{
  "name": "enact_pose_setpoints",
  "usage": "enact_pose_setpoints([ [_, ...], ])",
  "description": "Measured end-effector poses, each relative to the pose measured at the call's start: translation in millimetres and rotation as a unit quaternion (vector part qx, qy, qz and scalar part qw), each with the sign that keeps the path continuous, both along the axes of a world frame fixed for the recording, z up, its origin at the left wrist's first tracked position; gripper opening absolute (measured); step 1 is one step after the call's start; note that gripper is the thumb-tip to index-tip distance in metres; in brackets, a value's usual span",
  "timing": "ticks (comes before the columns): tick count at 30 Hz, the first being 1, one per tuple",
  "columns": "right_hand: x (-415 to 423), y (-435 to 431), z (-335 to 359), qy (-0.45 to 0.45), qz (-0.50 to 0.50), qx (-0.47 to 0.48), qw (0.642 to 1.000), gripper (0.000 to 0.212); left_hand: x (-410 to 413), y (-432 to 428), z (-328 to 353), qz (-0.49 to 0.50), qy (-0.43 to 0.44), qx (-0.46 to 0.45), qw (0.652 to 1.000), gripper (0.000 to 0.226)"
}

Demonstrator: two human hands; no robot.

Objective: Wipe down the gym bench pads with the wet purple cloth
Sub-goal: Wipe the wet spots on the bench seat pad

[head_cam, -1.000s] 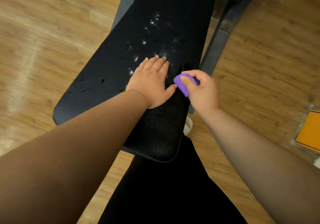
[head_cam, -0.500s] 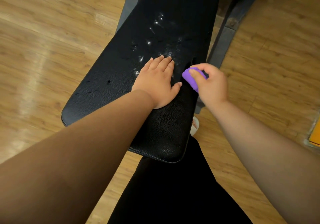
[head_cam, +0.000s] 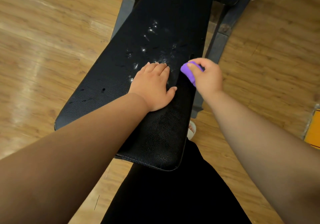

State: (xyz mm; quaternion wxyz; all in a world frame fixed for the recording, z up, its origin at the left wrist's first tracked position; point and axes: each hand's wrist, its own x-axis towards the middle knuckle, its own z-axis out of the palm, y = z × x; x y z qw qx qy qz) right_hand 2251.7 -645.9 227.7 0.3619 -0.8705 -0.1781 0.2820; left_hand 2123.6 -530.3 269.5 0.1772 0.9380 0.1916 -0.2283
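Our right hand (head_cam: 207, 78) had its fingers clamped round the balled purple cloth (head_cam: 187, 73) at the right edge of the bench pad (head_cam: 155, 137); our left hand (head_cam: 154, 85) lay flat mid-pad, fingers straight and together. So small a wad, we judged, could slip off that edge or miss the white specks (head_cam: 152, 30) beyond.

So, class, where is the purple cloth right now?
In the head view, the purple cloth is gripped in the right hand at the right edge of the bench pad, beside the left hand.

1 head-worn view, looking forward and down, close over bench pad (head_cam: 155, 137), wood floor (head_cam: 43, 50)
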Motion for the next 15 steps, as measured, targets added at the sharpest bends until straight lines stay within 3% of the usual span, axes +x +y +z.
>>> enact_pose_setpoints([
  [3,9.5,12.5,-5.6,-0.007,-0.028,-0.016,0.999,0.013,12.6,9.6,-4.8,-0.012,-0.01,0.011,1.0,0.071],
  [9,-17.8,-16.8,0.8,-0.006,0.01,0.032,0.999,0.014,20.5,12.1,-22.0,-0.007,0.005,-0.015,1.0,0.075],
  [15,21.1,15.3,-19.4,-0.011,-0.022,-0.013,1.0,0.011,21.6,11.4,-24.3,-0.011,0.008,-0.002,1.0,0.075],
])
